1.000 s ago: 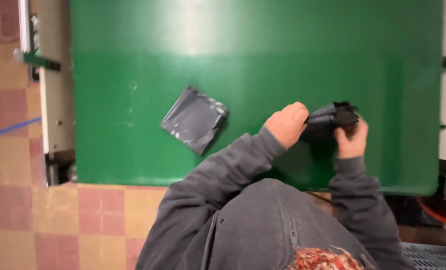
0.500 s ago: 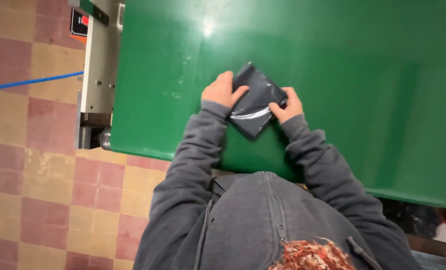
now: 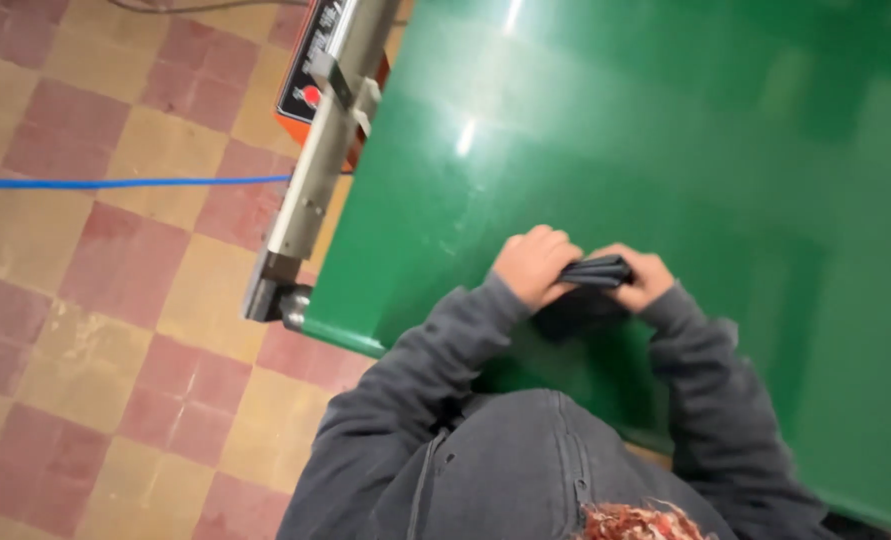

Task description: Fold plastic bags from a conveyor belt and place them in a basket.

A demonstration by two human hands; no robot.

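Observation:
My left hand (image 3: 533,263) and my right hand (image 3: 651,277) are both closed on a dark grey plastic bag (image 3: 595,271), folded into a thin, flat bundle between them. They hold it just above a shiny green conveyor belt (image 3: 665,130), near the belt's front edge. Grey sleeves cover both arms. The bag's lower part is in shadow under my hands.
A metal side rail (image 3: 320,165) runs along the belt's left edge, with an orange control box (image 3: 310,75) beside it. A blue cable (image 3: 115,183) crosses the red and yellow checkered floor (image 3: 95,330) at the left.
One second ago my hands held something dark at the right while a grey bag lay flat on the belt. Half a second ago both hands held a flat bag; now it is folded narrow.

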